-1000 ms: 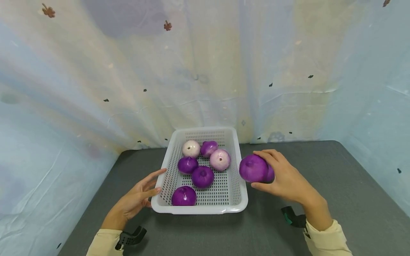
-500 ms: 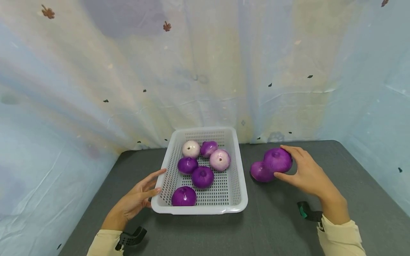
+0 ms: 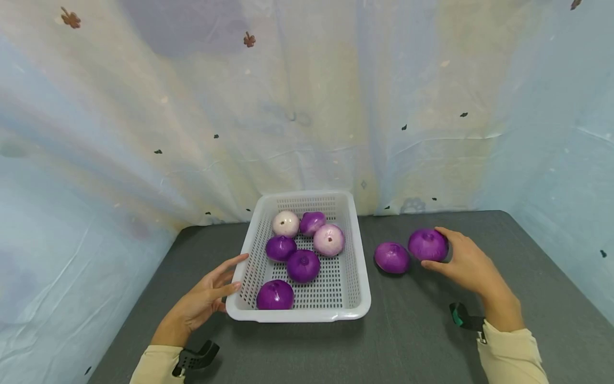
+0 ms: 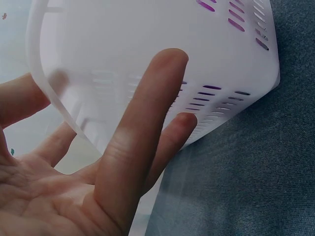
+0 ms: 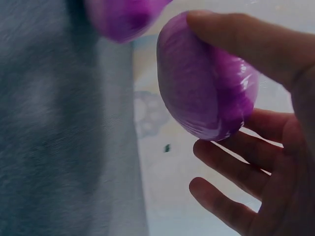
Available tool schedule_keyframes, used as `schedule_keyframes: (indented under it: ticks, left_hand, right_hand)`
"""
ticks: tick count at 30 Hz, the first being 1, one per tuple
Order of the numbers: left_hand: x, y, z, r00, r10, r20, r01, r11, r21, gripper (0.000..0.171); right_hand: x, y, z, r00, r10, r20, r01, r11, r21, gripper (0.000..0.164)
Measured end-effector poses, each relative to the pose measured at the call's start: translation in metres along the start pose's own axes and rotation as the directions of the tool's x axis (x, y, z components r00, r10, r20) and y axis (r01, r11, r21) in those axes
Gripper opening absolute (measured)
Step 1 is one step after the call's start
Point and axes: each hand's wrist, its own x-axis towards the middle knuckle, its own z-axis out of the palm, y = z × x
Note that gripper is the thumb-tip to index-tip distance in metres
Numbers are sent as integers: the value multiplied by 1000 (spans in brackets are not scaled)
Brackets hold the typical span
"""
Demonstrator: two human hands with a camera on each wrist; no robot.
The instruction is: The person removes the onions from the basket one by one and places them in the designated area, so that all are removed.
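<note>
A purple onion (image 3: 428,245), glossy and round, is between the thumb and fingers of my right hand (image 3: 472,266), low over the table. The right wrist view shows the thumb on one side of that onion (image 5: 206,78) and fingertips at its lower end. Just left of it lies another purple onion (image 3: 392,258) on the table. My left hand (image 3: 201,296) rests at the left rim of a white perforated basket (image 3: 312,316). In the left wrist view, straight fingers (image 4: 142,142) lie along the basket's outer wall, and other fingertips reach over its rim.
Inside the basket are several purple onions (image 3: 304,265) and two pale ones, a whitish onion (image 3: 285,223) and a pinkish onion (image 3: 329,240). A dark grey table (image 3: 307,357) lies beneath everything. Patterned curtains (image 3: 307,106) hang behind and at both sides.
My right hand has moved right, away from the basket, carrying one onion and lowering it. The other onion, earlier overlapped by the held one, now shows apart on the table. The left hand stays put.
</note>
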Motion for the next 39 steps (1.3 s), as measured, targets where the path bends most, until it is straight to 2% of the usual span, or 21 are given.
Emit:
schedule_keyframes:
  ticks: [20, 27, 39]
  left_hand:
    - [-1, 2, 3, 1000, -1, -7, 1, 1000, -11, 64]
    - [-1, 2, 3, 1000, 3, -6, -4, 1000, -10, 64]
    - [-1, 2, 3, 1000, -8, -27, 8, 1000, -3, 64]
  right_hand:
    - [7, 28, 23, 995, 43, 95, -42, 999, -15, 94]
    - [8, 30, 30, 994, 53, 99, -52, 999, -12, 95]
    - [7, 27, 30, 991, 78, 112, -77, 997, -9, 96]
